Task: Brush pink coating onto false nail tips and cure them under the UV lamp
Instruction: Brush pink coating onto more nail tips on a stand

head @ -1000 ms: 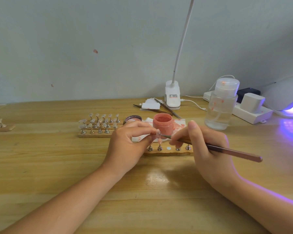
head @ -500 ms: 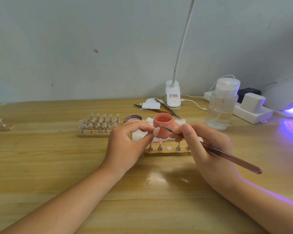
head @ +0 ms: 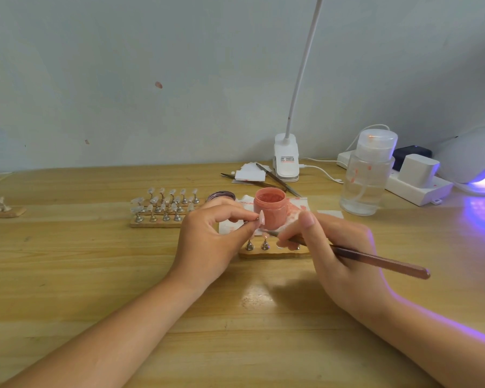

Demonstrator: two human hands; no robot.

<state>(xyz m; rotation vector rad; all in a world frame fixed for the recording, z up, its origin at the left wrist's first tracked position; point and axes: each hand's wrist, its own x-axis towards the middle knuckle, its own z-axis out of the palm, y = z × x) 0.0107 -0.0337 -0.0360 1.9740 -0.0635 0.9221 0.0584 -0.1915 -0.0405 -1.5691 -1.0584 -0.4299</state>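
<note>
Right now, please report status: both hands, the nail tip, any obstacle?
Left hand pinches pale false nail tip. Right hand grips long brown brush, bristles just below tip. Open pink jar close behind; nothing blocking.

Wooden bench (head: 67,275) against a pale wall, with nail supplies along its far half.

On it lie a wooden strip of clear nail tips (head: 163,210), a second strip with metal stands (head: 272,252), a stained paper towel (head: 294,211) under the pink jar (head: 270,208), a clear pump bottle (head: 367,177), a clip lamp (head: 286,161), a white power strip (head: 415,186), the glowing UV lamp (head: 473,158), and what look like spare brushes (head: 275,179).
</note>
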